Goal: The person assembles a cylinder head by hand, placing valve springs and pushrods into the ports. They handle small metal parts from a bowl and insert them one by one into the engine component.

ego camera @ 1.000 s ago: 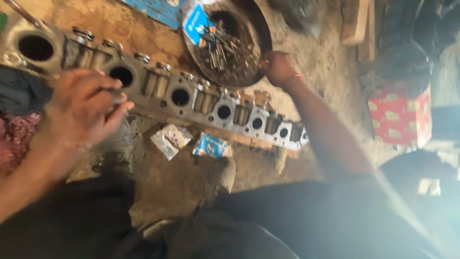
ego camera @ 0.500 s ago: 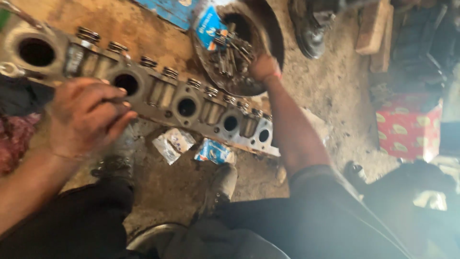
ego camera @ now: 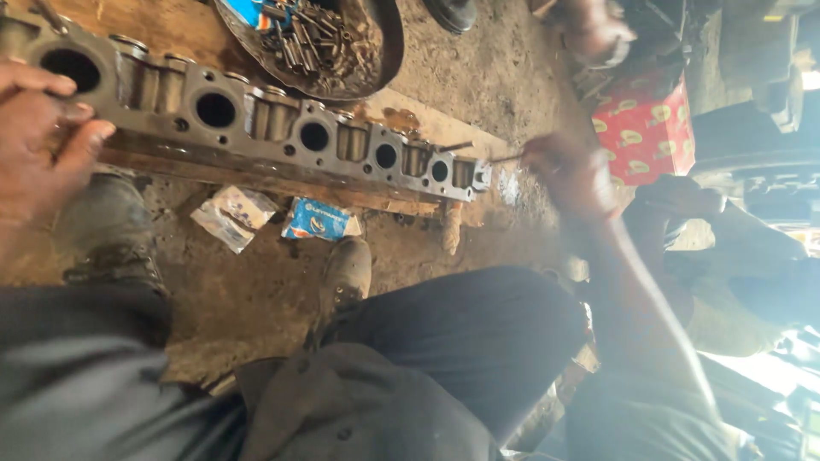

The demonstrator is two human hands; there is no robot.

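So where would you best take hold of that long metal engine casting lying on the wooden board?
Probably at its two ends, one of the hands on each: the long metal casting lies flat along the wooden board. The left hand already rests at its near end; the far end is free.

The right hand (ego camera: pixel 568 175) is out of the round metal pan (ego camera: pixel 376 60) of small parts, where it reaches 1 second ago. It now hangs blurred past the far end of the long cylinder head (ego camera: pixel 282 128), pinching a thin dark rod (ego camera: pixel 506 157) whose kind cannot be told. The left hand (ego camera: pixel 38 141) no longer lies over a bore; it sits at the head's near end, at the picture's left edge. The view has swung, bringing a red printed box (ego camera: pixel 645 128) closer to the middle.
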